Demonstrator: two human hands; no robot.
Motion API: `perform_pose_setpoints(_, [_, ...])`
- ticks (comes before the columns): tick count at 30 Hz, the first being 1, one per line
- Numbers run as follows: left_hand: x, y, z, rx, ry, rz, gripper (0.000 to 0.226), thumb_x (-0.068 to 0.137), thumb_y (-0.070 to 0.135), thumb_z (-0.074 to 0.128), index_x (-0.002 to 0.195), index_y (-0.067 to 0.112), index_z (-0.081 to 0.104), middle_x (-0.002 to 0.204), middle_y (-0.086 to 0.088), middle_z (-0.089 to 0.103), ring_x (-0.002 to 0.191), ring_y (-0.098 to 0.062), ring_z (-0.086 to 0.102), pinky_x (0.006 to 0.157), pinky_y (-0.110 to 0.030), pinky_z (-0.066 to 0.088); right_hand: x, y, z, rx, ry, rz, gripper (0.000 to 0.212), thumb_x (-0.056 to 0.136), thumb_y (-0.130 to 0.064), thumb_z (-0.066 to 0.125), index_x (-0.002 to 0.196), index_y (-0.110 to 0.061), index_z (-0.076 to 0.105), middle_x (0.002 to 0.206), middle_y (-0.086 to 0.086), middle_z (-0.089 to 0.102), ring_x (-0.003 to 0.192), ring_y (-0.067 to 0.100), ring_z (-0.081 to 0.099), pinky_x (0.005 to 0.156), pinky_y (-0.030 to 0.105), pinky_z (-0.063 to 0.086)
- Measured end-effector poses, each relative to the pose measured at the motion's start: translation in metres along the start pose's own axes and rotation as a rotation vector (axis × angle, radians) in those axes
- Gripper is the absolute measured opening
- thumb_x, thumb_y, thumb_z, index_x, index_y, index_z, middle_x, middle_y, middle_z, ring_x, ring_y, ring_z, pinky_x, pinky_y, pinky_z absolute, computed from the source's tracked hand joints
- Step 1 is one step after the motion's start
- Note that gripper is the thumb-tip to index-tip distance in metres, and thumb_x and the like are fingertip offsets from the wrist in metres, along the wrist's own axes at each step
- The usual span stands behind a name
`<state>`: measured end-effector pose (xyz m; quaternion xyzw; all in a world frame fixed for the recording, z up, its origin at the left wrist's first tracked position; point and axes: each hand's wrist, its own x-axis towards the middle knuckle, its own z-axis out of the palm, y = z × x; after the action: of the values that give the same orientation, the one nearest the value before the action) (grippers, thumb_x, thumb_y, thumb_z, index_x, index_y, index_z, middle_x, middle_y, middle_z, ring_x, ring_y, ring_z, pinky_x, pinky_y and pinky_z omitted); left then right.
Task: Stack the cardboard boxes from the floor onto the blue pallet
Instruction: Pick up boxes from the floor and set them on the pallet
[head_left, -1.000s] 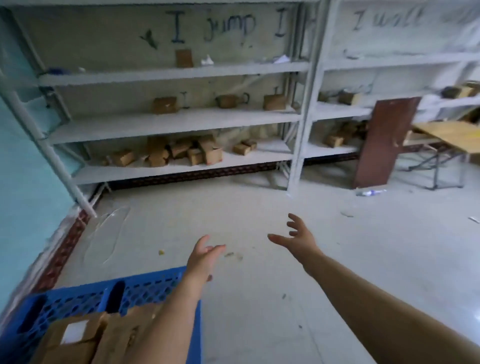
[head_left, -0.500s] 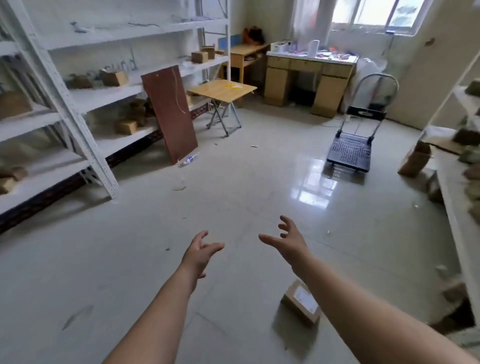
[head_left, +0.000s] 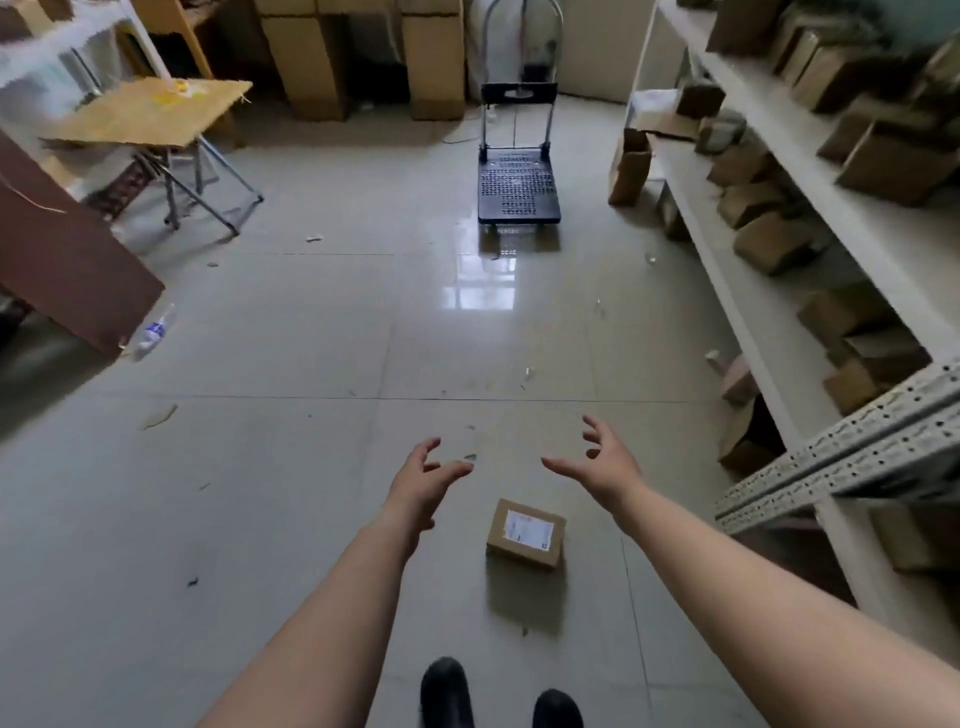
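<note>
- Lots of bare tiled floor (head_left: 291, 322) down the middle here, glossy grey tiles with window glare and a few scraps of litter. It's hemmed in by the metal shelving (head_left: 810, 244) along the right and a folding table (head_left: 150, 111) plus a leaning brown board (head_left: 67, 260) on the left.
- One small cardboard box (head_left: 524, 531) lies flat on the floor just ahead of the person's black shoes (head_left: 447, 693). It's got a white label on top, and open tile on every side.
- Left hand (head_left: 421, 475) and right hand (head_left: 605, 465) both reach out in the air past the box, fingers spread and loosely bent, holding nothing, with a gap between the two.
- The right shelves are loaded with brown cardboard boxes, mostly tipped at odd angles, a couple down by the shelf feet too.
- A flat platform trolley (head_left: 518, 182) with a perforated dark deck and an upright handle stands at the far end, nothing on it.
- Tall cartons (head_left: 363, 52) line the back wall, and a plastic bottle (head_left: 153, 332) lies by the board's foot.
</note>
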<state>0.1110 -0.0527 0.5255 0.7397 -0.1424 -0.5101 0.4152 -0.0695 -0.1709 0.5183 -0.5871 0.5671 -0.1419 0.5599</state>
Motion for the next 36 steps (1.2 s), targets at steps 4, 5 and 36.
perform_pose_setpoints(4, [0.077,-0.013,0.01,0.089,-0.059,-0.034,0.061,0.083,0.029,0.065,0.137,0.031,0.036,0.138,-0.007,0.045,0.111,-0.023,0.044,0.086,-0.042,0.039,0.053,0.039,0.014,-0.075,0.024,0.063,0.094,0.065,-0.028,0.082,0.143,-0.021,0.029,0.144,0.007,0.037,0.128,0.025,0.039,0.102,0.037,0.036])
perform_pose_setpoints(5, [0.098,-0.02,0.013,0.113,-0.069,-0.045,0.062,0.082,0.028,0.065,0.137,0.031,0.036,0.139,-0.007,0.044,0.112,-0.023,0.044,0.086,-0.041,0.039,0.07,0.054,0.021,-0.087,0.029,0.087,0.094,0.065,-0.028,0.083,0.143,-0.021,0.029,0.144,0.007,0.037,0.128,0.025,0.039,0.103,0.036,0.036])
perform_pose_setpoints(36, [0.497,-0.432,0.164,0.278,-0.071,-0.239,0.036,0.079,0.013,0.067,0.113,0.014,0.057,0.113,-0.009,0.064,0.099,-0.025,0.059,0.088,-0.033,0.047,0.348,0.526,0.174,-0.017,0.147,0.6,0.069,0.07,-0.031,0.078,0.128,-0.014,0.044,0.125,0.004,0.058,0.113,0.023,0.054,0.098,0.036,0.043])
